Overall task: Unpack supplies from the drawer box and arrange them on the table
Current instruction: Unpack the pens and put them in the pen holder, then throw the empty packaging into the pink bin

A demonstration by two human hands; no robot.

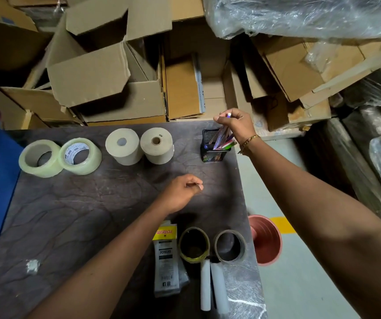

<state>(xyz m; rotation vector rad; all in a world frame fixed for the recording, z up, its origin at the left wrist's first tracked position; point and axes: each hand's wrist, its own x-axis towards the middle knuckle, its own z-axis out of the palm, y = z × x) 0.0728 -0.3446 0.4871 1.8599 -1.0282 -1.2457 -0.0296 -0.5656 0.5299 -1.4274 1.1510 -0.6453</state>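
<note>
The black mesh pen holder stands at the far right of the dark table, close to its right edge, with pens and pencils leaning in it. The right hand is above it, fingers pinched together on the tops of several of them. The holder looks light, so a sideways tug on the bundle could likely tip it off the edge toward the floor, where a terracotta-coloured pot sits. The left hand hovers over bare tabletop, loosely curled, thumb and forefinger together; whether they hold anything I cannot tell. It is not steadying the holder. Further left stand two paper rolls and two clear tape rolls; near are a Totem packet, two tape rings and two white tubes.
</note>
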